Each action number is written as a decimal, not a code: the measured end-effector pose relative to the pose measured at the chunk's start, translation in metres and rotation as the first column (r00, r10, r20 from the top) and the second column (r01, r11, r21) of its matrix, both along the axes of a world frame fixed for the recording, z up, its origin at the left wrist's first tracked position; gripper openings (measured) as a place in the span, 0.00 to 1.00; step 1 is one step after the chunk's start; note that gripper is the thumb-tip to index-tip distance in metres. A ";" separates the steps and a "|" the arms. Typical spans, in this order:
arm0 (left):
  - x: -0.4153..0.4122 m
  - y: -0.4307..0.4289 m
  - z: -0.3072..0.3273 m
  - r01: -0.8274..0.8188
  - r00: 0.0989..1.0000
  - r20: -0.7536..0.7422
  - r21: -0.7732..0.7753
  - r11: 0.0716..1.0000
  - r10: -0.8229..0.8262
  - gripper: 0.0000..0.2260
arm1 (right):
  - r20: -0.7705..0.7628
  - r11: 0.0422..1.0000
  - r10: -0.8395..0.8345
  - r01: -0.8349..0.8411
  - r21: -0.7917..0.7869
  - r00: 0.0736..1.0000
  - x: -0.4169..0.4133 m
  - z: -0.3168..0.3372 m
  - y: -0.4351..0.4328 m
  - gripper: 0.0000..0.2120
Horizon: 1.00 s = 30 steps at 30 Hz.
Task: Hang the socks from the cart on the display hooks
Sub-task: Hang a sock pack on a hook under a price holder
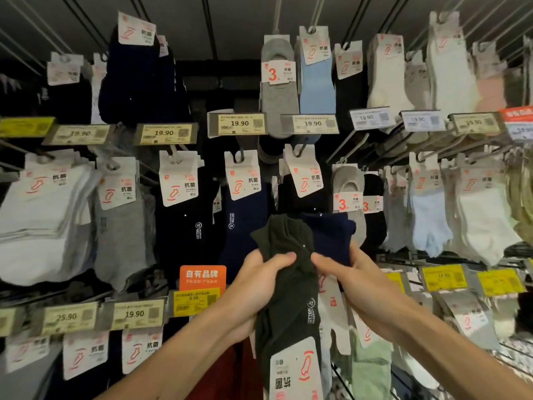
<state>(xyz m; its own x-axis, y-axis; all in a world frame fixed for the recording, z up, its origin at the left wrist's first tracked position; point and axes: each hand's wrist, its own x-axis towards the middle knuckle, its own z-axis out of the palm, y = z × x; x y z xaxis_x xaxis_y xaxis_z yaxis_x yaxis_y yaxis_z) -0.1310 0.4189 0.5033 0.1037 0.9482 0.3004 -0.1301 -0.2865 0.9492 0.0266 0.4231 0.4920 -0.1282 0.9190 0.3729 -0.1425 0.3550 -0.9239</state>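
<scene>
A pack of black socks (288, 287) hangs upside down between my hands at the lower centre, its white card label (297, 370) pointing down. My left hand (259, 284) grips the pack's left side with the thumb across the fabric. My right hand (346, 278) pinches its right side. Both hands sit in front of the middle row of display hooks, just below a hook (301, 150) carrying dark socks with a white card (305, 174). The cart is out of view.
The wall is packed with hanging sock packs: white (43, 226) and grey (121, 235) at left, navy (248, 220) in the middle, light blue (427, 220) and white at right. Price tag rails (239, 122) jut out between the rows. An orange sign (202, 277) sits beside my left hand.
</scene>
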 end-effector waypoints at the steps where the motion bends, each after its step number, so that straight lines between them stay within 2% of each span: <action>1: -0.002 0.001 0.001 -0.007 1.000 0.019 -0.008 1.000 0.007 0.05 | -0.008 1.000 0.001 -0.002 -0.002 1.000 -0.002 -0.003 -0.001 0.20; 6: -0.010 0.016 0.001 -0.067 0.975 0.205 -0.086 0.994 0.083 0.11 | 0.065 0.999 0.030 -0.029 -0.014 0.997 -0.010 -0.015 -0.008 0.35; 9: -0.022 0.034 0.000 -0.178 0.914 0.336 -0.166 0.970 0.226 0.16 | 0.120 0.998 0.019 -0.011 -0.063 0.993 -0.012 -0.023 -0.009 0.30; 11: -0.025 0.038 -0.003 -0.212 0.896 0.347 -0.210 0.954 0.276 0.16 | 0.095 0.995 0.015 -0.006 -0.102 0.995 -0.014 -0.025 -0.009 0.27; 14: -0.032 0.034 -0.006 -0.174 0.961 0.174 -0.228 0.958 0.216 0.15 | 0.063 0.994 0.006 0.001 -0.107 0.998 -0.014 -0.021 -0.009 0.26; 15: -0.037 0.030 -0.005 -0.151 0.985 0.050 -0.225 0.963 0.166 0.19 | 0.069 0.995 -0.004 0.011 -0.097 0.998 -0.014 -0.018 -0.009 0.26; 16: -0.045 0.025 -0.002 -0.167 0.979 -0.147 -0.185 0.968 0.140 0.24 | 0.078 0.996 -0.008 0.015 -0.090 0.997 -0.013 -0.015 -0.009 0.26; 17: -0.054 0.023 0.000 -0.228 0.901 -0.394 -0.078 0.971 0.180 0.29 | 0.086 0.996 -0.006 0.013 -0.085 0.996 -0.011 -0.012 -0.010 0.26; 18: -0.063 0.020 0.002 -0.311 0.727 -0.611 0.112 0.944 0.312 0.32 | 0.090 0.997 0.000 0.008 -0.082 0.996 -0.009 -0.009 -0.010 0.25; 19: -0.071 0.020 0.003 -0.358 0.511 -0.695 0.362 0.860 0.506 0.32 | 0.096 0.997 0.009 -0.002 -0.080 0.995 -0.007 -0.007 -0.010 0.25; 20: -0.075 0.015 0.003 -0.358 0.392 -0.624 0.573 0.737 0.675 0.29 | 0.108 0.997 0.023 -0.014 -0.079 0.994 -0.006 -0.005 -0.010 0.25; 21: -0.076 0.008 0.004 -0.321 0.423 -0.502 0.695 0.643 0.754 0.26 | 0.121 0.996 0.042 -0.032 -0.082 0.992 -0.006 -0.004 -0.011 0.26; 22: -0.074 0.002 0.005 -0.249 0.537 -0.409 0.758 0.602 0.738 0.21 | 0.129 0.995 0.061 -0.051 -0.083 0.990 -0.007 -0.003 -0.012 0.26; 23: -0.070 -0.004 0.007 -0.131 0.635 -0.406 0.781 0.611 0.657 0.17 | 0.132 0.994 0.079 -0.069 -0.080 0.988 -0.008 -0.003 -0.012 0.26; 24: -0.066 -0.009 0.008 0.007 0.660 -0.489 0.763 0.646 0.570 0.17 | 0.133 0.994 0.094 -0.086 -0.068 0.987 -0.009 -0.003 -0.013 0.27; 26: -0.057 -0.009 0.004 0.240 0.526 -0.700 0.667 0.706 0.483 0.32 | 0.118 0.993 0.118 -0.114 -0.038 0.986 -0.011 -0.002 -0.015 0.28; 27: -0.054 -0.007 0.003 0.291 0.445 -0.756 0.629 0.721 0.480 0.37 | 0.104 0.992 0.127 -0.125 -0.024 0.986 -0.011 -0.003 -0.016 0.28; 30: -0.053 -0.002 -0.009 0.306 0.363 -0.762 0.641 0.704 0.536 0.42 | 0.068 0.993 0.120 -0.118 -0.028 0.990 -0.011 -0.011 -0.017 0.28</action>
